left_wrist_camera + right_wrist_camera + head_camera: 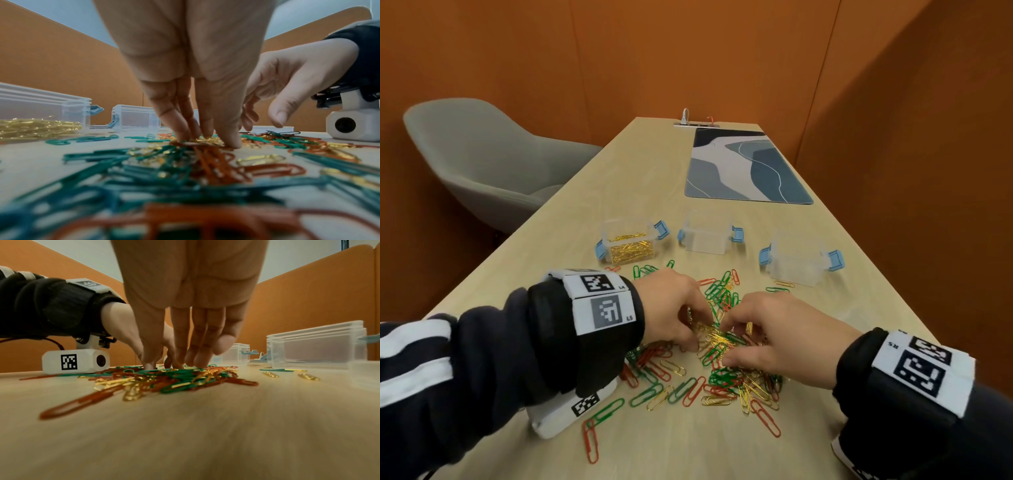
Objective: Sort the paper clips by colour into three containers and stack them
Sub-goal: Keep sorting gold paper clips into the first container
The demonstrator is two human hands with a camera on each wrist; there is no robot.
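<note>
The light wood counter [571,219] carried a loose pile of red, green and gold paper clips [709,363], three clear containers [707,236] in a row behind it, and a patterned blue-grey mat [743,168] farther back.

The left hand [671,305] and right hand [777,337] hide their own fingertips, so any pinch among the mixed gold, green and red wire paper clips [717,337] cannot be told.
</note>
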